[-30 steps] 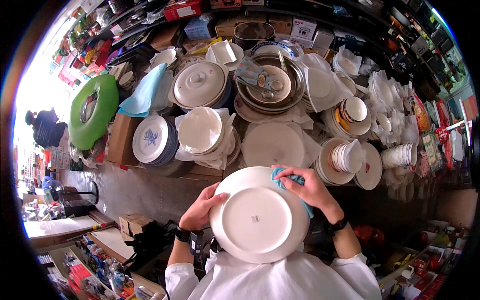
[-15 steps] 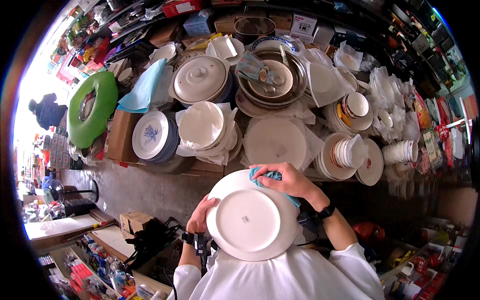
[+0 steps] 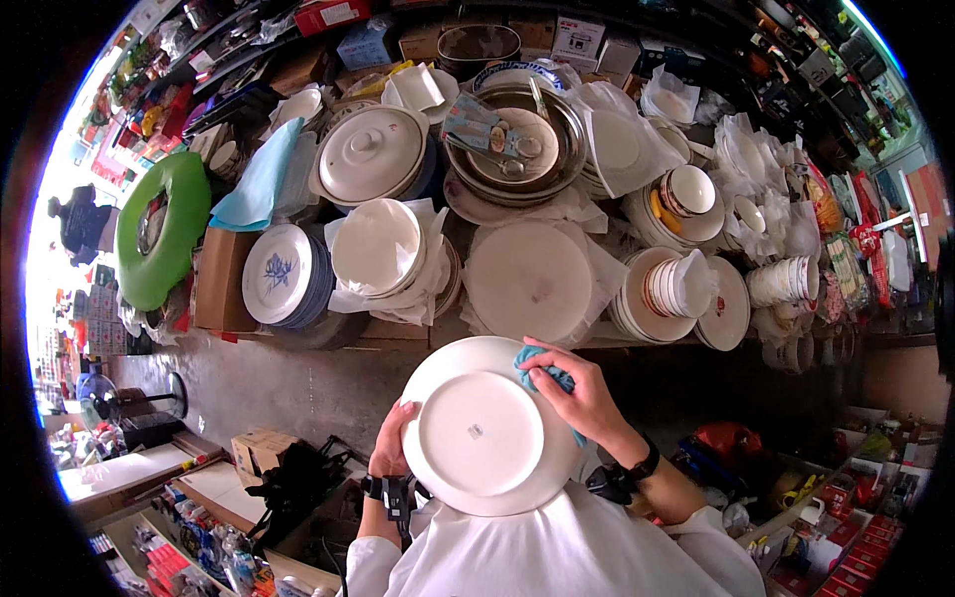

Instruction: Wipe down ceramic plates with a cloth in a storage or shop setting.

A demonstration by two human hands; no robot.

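Note:
A large white plate (image 3: pixel 481 435) is turned with its underside and foot ring toward me, close to my chest. My left hand (image 3: pixel 394 438) grips its left rim, fingers partly hidden behind it. At the upper right of the rim, my right hand (image 3: pixel 575 394) presses a bunched blue cloth (image 3: pixel 543 369) against the plate. A tail of the cloth hangs down beside the rim.
Ahead stands a table crowded with a pile of large plates (image 3: pixel 532 274), white bowls (image 3: pixel 375 249), blue-patterned plates (image 3: pixel 283 276), a lidded pot (image 3: pixel 369 154) and metal basins (image 3: pixel 557 149). A green ring (image 3: pixel 159 234) stands at left. Goods boxes (image 3: pixel 860 547) lie low on the right.
My right hand and the cloth have moved a little right and down along the rim. The plate has shifted slightly left in view, still held by my left hand.

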